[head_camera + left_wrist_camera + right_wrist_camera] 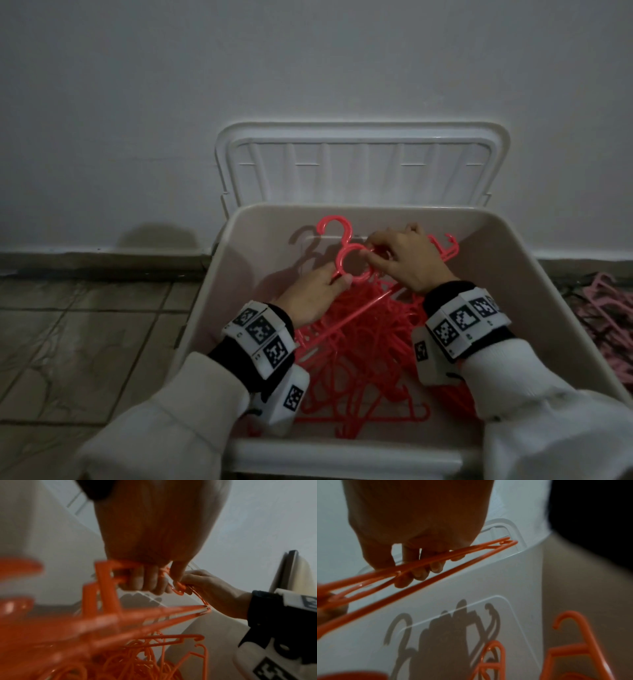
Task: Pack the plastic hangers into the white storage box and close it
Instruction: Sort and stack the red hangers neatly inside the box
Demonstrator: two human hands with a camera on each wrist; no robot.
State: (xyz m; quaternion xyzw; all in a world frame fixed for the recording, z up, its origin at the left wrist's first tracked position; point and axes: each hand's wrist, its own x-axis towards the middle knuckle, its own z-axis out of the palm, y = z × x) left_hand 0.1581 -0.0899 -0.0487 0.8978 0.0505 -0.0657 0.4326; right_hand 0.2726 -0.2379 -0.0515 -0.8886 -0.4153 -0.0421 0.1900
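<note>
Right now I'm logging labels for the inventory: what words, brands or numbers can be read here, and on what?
None can be read.
Wrist bands: black-and-white square code patterns only, no letters or digits.
Storage box, lid, hangers: no print visible.

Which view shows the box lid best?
The head view: the lid stands open against the wall behind the white storage box, its whole ribbed underside visible. The right wrist view catches one lid corner; the left wrist view shows only a blurred edge, possibly the lid.
</note>
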